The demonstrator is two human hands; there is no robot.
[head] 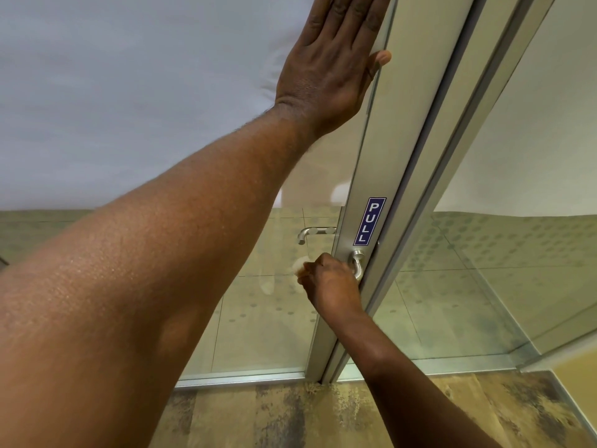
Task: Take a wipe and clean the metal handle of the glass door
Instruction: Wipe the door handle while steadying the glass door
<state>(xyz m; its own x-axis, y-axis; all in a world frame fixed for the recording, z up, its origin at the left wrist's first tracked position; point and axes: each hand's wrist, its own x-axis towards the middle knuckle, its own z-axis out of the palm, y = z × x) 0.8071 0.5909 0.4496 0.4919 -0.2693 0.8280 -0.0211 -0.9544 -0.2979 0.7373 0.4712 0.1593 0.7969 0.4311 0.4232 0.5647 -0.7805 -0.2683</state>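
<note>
The glass door (268, 318) has a grey metal frame (407, 124) with a blue PULL label (369, 221). Below the label sits the curved metal handle (358, 265). My right hand (329, 282) is closed around the handle's lever, with a small white wipe (298, 266) bunched in the fingers and sticking out to the left. My left hand (332, 59) lies flat and spread against the glass high up, its thumb on the frame's edge. The lever under my right hand is mostly hidden.
A second metal handle (311, 233) shows through the glass on the door's far side. A fixed glass panel (484, 286) with a dotted pattern stands to the right. Mottled tan floor (323, 418) lies below the door's bottom rail.
</note>
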